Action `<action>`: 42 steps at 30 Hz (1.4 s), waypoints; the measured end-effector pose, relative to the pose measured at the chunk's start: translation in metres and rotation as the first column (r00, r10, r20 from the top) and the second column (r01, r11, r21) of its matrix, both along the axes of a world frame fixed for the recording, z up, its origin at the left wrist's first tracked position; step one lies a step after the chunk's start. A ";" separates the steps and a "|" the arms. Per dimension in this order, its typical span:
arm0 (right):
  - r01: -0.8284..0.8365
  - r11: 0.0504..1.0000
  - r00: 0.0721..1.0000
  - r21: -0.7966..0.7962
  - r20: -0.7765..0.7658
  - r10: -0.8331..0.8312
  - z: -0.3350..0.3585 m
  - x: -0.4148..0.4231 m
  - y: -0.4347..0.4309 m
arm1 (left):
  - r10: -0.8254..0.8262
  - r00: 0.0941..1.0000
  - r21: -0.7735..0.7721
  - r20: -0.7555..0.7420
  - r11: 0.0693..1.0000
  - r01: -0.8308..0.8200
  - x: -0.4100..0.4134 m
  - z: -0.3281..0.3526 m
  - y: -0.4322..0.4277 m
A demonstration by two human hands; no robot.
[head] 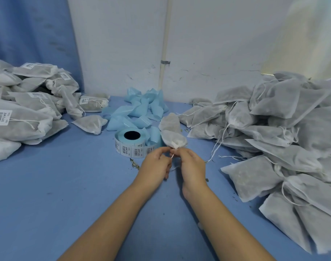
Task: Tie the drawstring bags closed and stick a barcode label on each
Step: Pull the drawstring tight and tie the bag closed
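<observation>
A small white drawstring bag [172, 138] lies in the middle of the blue table, its gathered neck turned toward me. My left hand [155, 164] and my right hand [191, 166] meet just below that neck, and each pinches the thin white drawstring [172, 155] between thumb and fingers. A roll of barcode labels [131, 143] stands just left of the bag, touching it or nearly so.
Labelled, tied bags [25, 110] are piled at the left. A large heap of bags without labels [274, 132] with loose strings fills the right side. Crumpled light-blue label backing [138, 112] lies behind the roll. A white wall rises at the back.
</observation>
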State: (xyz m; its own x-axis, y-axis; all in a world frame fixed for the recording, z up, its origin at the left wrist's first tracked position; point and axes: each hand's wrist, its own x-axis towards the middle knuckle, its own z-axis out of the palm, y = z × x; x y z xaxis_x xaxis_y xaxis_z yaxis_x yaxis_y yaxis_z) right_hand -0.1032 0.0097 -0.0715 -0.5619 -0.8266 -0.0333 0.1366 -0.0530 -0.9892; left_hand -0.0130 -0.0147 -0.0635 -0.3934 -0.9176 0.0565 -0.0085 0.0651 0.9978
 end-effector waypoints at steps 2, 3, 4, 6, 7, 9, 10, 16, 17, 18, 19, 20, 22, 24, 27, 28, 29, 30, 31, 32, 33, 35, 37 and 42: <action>0.005 1.000 0.998 0.022 0.059 -0.007 0.003 -0.002 -0.001 | 0.006 1.000 0.013 0.010 1.000 -0.006 -0.001 0.001 -0.001; 0.001 0.999 0.995 0.035 0.095 -0.004 0.004 -0.003 -0.001 | 0.013 1.000 0.008 0.017 1.000 -0.013 -0.001 0.001 -0.001; -0.006 0.999 0.992 0.051 0.128 -0.001 0.006 -0.005 -0.001 | 0.022 0.999 -0.012 0.035 1.000 -0.022 -0.001 0.001 -0.002; -0.024 0.996 0.987 0.083 0.157 0.011 0.008 -0.009 -0.001 | 0.045 0.994 -0.085 0.096 0.996 -0.037 -0.003 0.000 -0.002; -0.030 0.995 0.986 0.091 0.164 0.015 0.008 -0.011 -0.001 | 0.053 0.991 -0.119 0.126 0.992 -0.038 -0.004 -0.001 -0.002; -0.039 0.996 0.978 0.076 0.207 0.022 0.009 -0.014 -0.001 | 0.062 0.986 -0.170 0.157 0.985 -0.034 -0.006 -0.002 -0.002; -0.045 0.997 0.973 0.063 0.228 0.029 0.009 -0.014 -0.001 | 0.069 0.984 -0.194 0.166 0.980 -0.036 -0.006 -0.003 -0.002; -0.105 0.991 0.930 -0.086 0.344 0.128 0.011 -0.016 0.001 | 0.225 0.949 -0.356 0.221 0.924 -0.136 0.003 -0.010 -0.002; -0.125 0.986 0.908 -0.112 0.388 0.159 0.012 -0.017 0.001 | 0.254 0.937 -0.392 0.239 0.908 -0.146 0.006 -0.010 -0.002; -0.139 0.982 0.897 -0.126 0.404 0.179 0.012 -0.016 0.002 | 0.285 0.921 -0.429 0.265 0.890 -0.152 0.008 -0.010 -0.003; -0.141 0.982 0.905 -0.123 0.387 0.178 0.013 -0.016 0.002 | 0.319 0.898 -0.463 0.302 0.873 -0.154 0.010 -0.010 -0.005; -0.130 0.985 0.923 -0.117 0.349 0.163 0.013 -0.015 0.002 | 0.358 0.865 -0.501 0.352 0.853 -0.149 0.012 -0.010 -0.006; -0.083 0.991 0.968 -0.104 0.229 0.105 0.012 -0.013 0.003 | 0.435 0.780 -0.580 0.450 0.807 -0.115 0.015 -0.010 -0.006; -0.029 0.998 0.999 -0.049 -0.041 0.027 0.010 -0.012 0.004 | 0.485 0.737 -0.628 0.471 0.771 -0.106 0.018 -0.007 -0.005; 0.024 1.000 0.887 0.006 -0.462 -0.019 0.008 -0.011 0.007 | 0.516 0.751 -0.705 0.411 0.702 -0.097 0.018 -0.003 0.000; 0.034 0.999 0.847 0.007 -0.531 -0.025 0.008 -0.010 0.008 | 0.519 0.755 -0.731 0.400 0.678 -0.079 0.017 -0.002 0.002; 0.047 0.999 0.809 0.007 -0.586 -0.034 0.008 -0.008 0.008 | 0.521 0.757 -0.750 0.395 0.658 -0.062 0.015 -0.002 0.003; 0.063 0.998 0.770 0.005 -0.636 -0.045 0.009 -0.008 0.008 | 0.522 0.759 -0.763 0.390 0.644 -0.051 0.014 -0.001 0.004; 0.078 0.997 0.731 0.002 -0.680 -0.056 0.009 -0.007 0.008 | 0.521 0.763 -0.773 0.382 0.633 -0.045 0.013 -0.001 0.005; 0.090 0.996 0.695 -0.001 -0.716 -0.064 0.009 -0.006 0.008 | 0.521 0.768 -0.782 0.372 0.622 -0.043 0.012 0.000 0.005; 0.099 0.995 0.660 0.002 -0.748 -0.064 0.009 -0.006 0.007 | 0.518 0.772 -0.784 0.369 0.619 -0.041 0.012 0.000 0.006; 0.106 0.994 0.588 0.017 -0.807 -0.048 0.007 -0.005 0.008 | 0.505 0.779 -0.779 0.371 0.625 -0.035 0.012 -0.001 0.005; 0.115 0.993 0.512 0.034 -0.858 -0.030 0.005 -0.006 0.010 | 0.465 0.809 -0.777 0.359 0.629 -0.016 0.011 -0.005 0.004; 0.112 0.993 0.414 0.019 -0.910 -0.029 0.003 -0.003 0.015 | 0.161 0.973 -0.654 0.167 0.757 -0.013 0.006 -0.009 0.001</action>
